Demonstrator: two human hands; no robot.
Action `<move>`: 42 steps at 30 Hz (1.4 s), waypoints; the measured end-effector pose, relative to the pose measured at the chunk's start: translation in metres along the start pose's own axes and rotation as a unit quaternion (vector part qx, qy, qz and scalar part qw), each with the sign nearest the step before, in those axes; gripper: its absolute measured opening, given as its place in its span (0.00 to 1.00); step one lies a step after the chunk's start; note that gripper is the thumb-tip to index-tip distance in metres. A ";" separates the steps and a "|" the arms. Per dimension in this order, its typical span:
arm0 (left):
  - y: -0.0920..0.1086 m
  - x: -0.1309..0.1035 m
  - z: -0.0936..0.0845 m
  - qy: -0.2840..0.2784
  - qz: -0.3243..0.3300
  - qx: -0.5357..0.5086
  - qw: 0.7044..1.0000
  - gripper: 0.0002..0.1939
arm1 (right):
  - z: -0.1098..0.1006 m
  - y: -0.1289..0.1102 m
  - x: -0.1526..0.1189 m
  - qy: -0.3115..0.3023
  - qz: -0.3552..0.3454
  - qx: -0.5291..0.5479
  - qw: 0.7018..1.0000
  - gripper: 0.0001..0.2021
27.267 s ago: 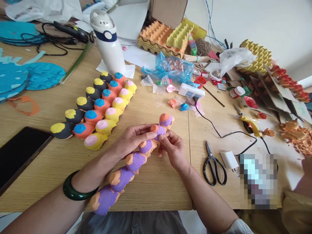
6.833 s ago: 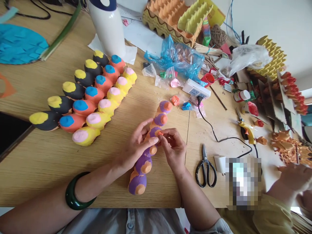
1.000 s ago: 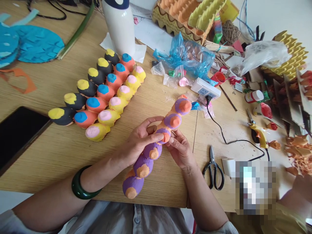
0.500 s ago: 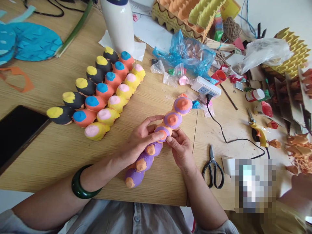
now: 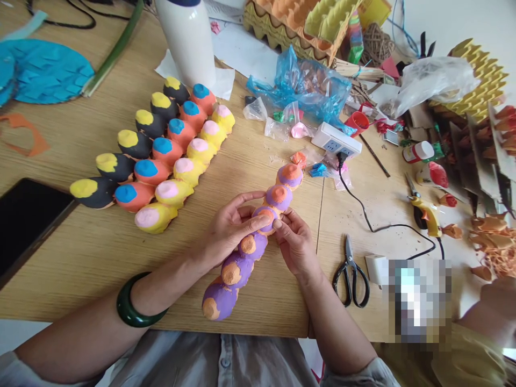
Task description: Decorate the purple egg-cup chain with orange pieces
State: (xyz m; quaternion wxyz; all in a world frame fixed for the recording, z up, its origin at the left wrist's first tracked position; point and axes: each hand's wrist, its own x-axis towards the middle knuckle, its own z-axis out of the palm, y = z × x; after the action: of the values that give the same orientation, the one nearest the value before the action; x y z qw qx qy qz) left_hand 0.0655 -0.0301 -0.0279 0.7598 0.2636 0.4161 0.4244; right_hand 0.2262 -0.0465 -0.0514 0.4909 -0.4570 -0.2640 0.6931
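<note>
Bench (image 5: 121, 252): wood-topped. Three painted egg-carton strips (image 5: 163, 146) laid side by side toward its left. Purple egg-carton strip (image 5: 259, 248) held slantwise near the middle of the front edge, its larger end nearest that edge; contact with the bench cannot be told. Left hand (image 5: 228, 228): strip gripped, fingers behind, thumb on third bump from far end. Right hand (image 5: 296, 239): thumb and fingers closed on that bump's right side. Orange lump (image 5: 299, 158) noted just beyond the far end. Orange cap (image 5: 265, 213) partly covered by left thumb; two farther bumps similarly capped, nearer three pale-tipped. Step judged: third cap being pressed down. Fresh orange material and a grip shifted to the fourth bump seem called for.
</note>
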 end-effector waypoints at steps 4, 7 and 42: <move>0.001 -0.001 0.000 -0.014 0.007 0.015 1.000 0.23 | 0.001 -0.002 0.000 0.007 -0.001 0.003 1.000 0.19; 0.002 -0.002 0.000 -0.030 0.017 0.026 0.999 0.25 | 0.002 -0.003 -0.002 0.004 -0.016 0.000 1.000 0.18; 0.011 -0.011 0.003 -0.022 0.032 0.136 0.990 0.27 | 0.012 -0.002 -0.013 -0.010 -0.106 -0.070 0.992 0.18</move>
State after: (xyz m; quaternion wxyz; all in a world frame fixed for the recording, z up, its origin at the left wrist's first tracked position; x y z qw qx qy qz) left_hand 0.0603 -0.0347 -0.0139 0.7121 0.3869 0.4444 0.3817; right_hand 0.2179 -0.0570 -0.0393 0.5258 -0.4528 -0.3635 0.6216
